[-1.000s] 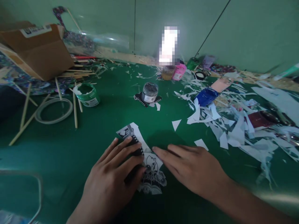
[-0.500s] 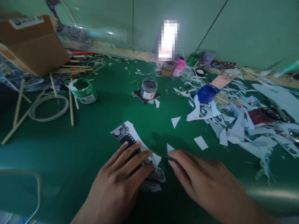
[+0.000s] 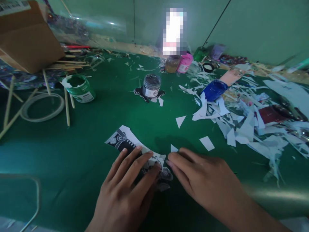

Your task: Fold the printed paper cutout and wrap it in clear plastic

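A black-and-white printed paper cutout [image 3: 135, 137] lies on the green table surface [image 3: 135, 111], its upper edge bordered with white. My left hand [image 3: 130, 180] rests flat over it with spread fingers, pressing it down and hiding its middle. At the cutout's right end my right hand [image 3: 200, 174] is closed in a pinch, fingertips close to the white edge. What the pinch holds is hidden by the fingers. A small white paper scrap [image 3: 174, 148] lies just beyond the right fingertips.
A grey-lidded jar [image 3: 151, 86] stands on black printed cutouts ahead. Left are an open green paint jar [image 3: 83, 90], a tape ring [image 3: 42, 108], wooden sticks [image 3: 67, 108] and a cardboard box [image 3: 29, 38]. Paper scraps [image 3: 243, 125] pile around a blue jar [image 3: 214, 90] at right.
The view has shifted slightly. My right hand's fingertips have come closer to the cutout's right edge, and the dark thin thing seen at them before no longer shows. The left hand stays on the cutout.
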A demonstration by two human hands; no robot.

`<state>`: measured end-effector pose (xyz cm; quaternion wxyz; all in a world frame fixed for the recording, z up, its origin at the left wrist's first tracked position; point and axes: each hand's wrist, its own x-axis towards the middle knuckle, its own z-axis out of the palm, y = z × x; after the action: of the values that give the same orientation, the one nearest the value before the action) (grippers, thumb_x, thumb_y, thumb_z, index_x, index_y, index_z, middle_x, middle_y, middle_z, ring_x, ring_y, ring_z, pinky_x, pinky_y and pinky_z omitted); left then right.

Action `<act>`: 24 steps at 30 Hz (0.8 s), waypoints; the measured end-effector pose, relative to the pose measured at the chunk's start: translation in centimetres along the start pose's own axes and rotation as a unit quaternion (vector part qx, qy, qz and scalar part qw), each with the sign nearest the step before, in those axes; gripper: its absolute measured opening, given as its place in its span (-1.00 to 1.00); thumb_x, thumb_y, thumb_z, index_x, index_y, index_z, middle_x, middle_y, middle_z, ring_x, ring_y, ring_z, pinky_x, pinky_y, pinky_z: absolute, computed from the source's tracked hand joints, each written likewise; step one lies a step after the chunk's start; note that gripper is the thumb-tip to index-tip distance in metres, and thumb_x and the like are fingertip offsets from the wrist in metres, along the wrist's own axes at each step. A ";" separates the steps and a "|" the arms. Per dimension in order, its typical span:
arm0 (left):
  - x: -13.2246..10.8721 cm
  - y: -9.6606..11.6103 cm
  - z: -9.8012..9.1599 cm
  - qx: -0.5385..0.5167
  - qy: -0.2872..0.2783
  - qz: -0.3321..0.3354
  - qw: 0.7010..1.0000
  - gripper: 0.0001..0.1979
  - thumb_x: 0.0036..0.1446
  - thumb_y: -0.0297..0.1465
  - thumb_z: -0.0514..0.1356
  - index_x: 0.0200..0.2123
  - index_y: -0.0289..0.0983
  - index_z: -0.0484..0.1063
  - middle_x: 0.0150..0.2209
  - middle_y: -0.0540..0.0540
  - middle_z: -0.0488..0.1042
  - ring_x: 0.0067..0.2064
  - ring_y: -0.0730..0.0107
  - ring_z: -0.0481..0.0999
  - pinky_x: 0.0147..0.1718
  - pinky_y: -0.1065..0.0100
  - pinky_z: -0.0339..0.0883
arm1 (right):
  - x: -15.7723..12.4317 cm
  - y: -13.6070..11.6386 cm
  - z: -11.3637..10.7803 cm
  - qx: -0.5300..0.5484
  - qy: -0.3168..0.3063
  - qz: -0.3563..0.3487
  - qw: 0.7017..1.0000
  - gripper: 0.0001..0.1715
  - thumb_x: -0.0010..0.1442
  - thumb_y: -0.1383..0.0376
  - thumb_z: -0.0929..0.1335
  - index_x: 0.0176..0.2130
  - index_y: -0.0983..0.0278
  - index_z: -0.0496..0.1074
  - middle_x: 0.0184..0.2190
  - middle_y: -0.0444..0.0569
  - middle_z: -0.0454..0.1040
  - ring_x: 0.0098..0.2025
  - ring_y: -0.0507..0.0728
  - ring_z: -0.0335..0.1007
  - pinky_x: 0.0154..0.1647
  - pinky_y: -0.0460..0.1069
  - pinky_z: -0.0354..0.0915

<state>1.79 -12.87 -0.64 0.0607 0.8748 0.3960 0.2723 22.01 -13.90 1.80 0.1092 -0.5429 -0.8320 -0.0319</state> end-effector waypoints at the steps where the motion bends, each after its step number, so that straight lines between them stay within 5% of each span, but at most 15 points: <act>1: 0.0 0.0 0.0 -0.003 -0.002 0.001 1.000 -0.72 0.23 -0.43 0.11 -0.02 -0.13 0.45 0.04 0.00 0.49 0.15 0.14 0.40 0.14 -0.04 0.30 | 0.2 0.0 0.0 0.000 0.003 -0.003 1.000 -0.79 0.30 0.35 0.18 -0.30 0.21 0.37 -0.48 -0.14 0.40 -0.62 -0.04 0.22 -0.65 -0.10 -0.07; 9: 0.5 -0.5 -0.5 -0.018 -0.020 0.011 1.000 -0.72 0.20 -0.46 0.13 -0.03 -0.16 0.45 0.04 0.00 0.50 0.17 0.17 0.38 0.18 -0.03 0.26 | 1.1 0.2 0.1 -0.009 -0.009 -0.050 0.999 -0.73 0.28 0.37 0.16 -0.32 0.23 0.39 -0.51 -0.13 0.38 -0.66 -0.05 0.10 -0.64 -0.07 -0.15; 21: 0.4 -0.5 -0.3 -0.015 -0.027 0.007 1.000 -0.70 0.19 -0.45 0.13 -0.01 -0.14 0.44 0.04 0.00 0.49 0.17 0.14 0.37 0.17 -0.06 0.26 | 0.7 0.0 -0.7 -0.060 -0.051 -0.072 0.994 -0.71 0.19 0.44 0.20 -0.17 0.22 0.41 -0.39 -0.08 0.47 -0.61 -0.02 0.23 -0.63 -0.05 -0.09; 24: 0.4 -0.5 -0.3 -0.008 -0.035 0.012 0.999 -0.70 0.20 -0.44 0.11 0.00 -0.15 0.42 0.05 -0.01 0.49 0.18 0.13 0.36 0.16 -0.09 0.27 | 0.5 0.3 -1.0 -0.065 -0.060 -0.085 0.992 -0.72 0.21 0.44 0.18 -0.20 0.23 0.41 -0.49 -0.12 0.43 -0.66 -0.02 0.17 -0.65 -0.03 -0.13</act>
<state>1.49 -12.29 -0.36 0.0785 0.8879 0.3810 0.2457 22.28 -13.49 2.88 0.0208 -0.4773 -0.8763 -0.0625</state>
